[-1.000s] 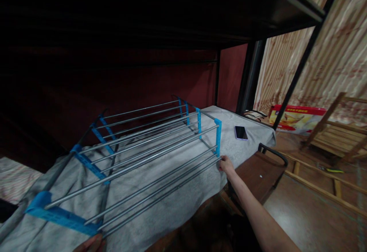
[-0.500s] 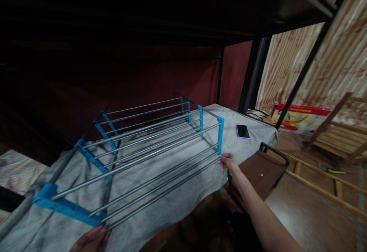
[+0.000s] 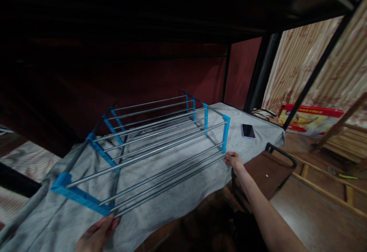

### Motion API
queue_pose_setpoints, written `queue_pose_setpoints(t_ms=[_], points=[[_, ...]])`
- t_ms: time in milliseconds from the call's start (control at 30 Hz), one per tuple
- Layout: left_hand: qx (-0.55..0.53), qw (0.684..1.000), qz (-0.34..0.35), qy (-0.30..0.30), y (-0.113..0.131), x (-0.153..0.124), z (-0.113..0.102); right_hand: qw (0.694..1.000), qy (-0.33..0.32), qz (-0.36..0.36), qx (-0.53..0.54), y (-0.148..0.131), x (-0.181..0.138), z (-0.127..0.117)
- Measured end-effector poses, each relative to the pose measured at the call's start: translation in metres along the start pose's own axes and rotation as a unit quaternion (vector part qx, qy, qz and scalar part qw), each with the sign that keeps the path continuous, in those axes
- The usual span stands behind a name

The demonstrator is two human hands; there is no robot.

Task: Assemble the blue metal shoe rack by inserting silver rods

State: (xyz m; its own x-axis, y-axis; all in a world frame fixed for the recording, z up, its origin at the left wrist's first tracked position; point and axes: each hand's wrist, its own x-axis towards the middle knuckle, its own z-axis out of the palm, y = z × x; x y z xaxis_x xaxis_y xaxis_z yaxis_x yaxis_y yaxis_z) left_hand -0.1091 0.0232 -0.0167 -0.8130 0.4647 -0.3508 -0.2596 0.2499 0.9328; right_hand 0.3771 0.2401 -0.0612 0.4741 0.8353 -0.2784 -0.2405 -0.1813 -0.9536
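Note:
A rack of grey metal tubes with blue plastic brackets lies on a grey cloth. At its near left corner, my left hand pinches the end of the nearest metal tube, just below the blue bracket. My right hand closes its fingers on the other end of that tube, beside the lower end of the right blue bracket. Several more tubes run across between the brackets behind it. Part of my left hand is cut off by the lower edge of the view.
A phone lies on the cloth to the right. Beyond stand a dark-framed chair, a red and yellow box and a wooden frame on the floor. A dark shelf hangs overhead; a black post rises at right.
The view has turned a little to the left, so the rack and the rest appear shifted right. Both hands stay on the tube's ends.

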Motion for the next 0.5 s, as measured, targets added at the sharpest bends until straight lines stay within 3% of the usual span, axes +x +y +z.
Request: queue_pose_setpoints(t_ms=[100, 367, 500], points=[[-0.046, 0.994, -0.101, -0.023, 0.0, -0.001, -0.001, 1.0, 0.001, -0.006, -0.008, 0.001, 0.001, -0.001], [-0.067, 0.996, -0.062, -0.014, 0.0, -0.006, 0.002, 0.998, -0.003, -0.014, -0.064, 0.004, 0.002, -0.005], [0.006, 0.999, -0.001, -0.032, 0.0, -0.013, 0.002, 0.996, 0.001, -0.018, -0.088, 0.004, 0.004, -0.007]])
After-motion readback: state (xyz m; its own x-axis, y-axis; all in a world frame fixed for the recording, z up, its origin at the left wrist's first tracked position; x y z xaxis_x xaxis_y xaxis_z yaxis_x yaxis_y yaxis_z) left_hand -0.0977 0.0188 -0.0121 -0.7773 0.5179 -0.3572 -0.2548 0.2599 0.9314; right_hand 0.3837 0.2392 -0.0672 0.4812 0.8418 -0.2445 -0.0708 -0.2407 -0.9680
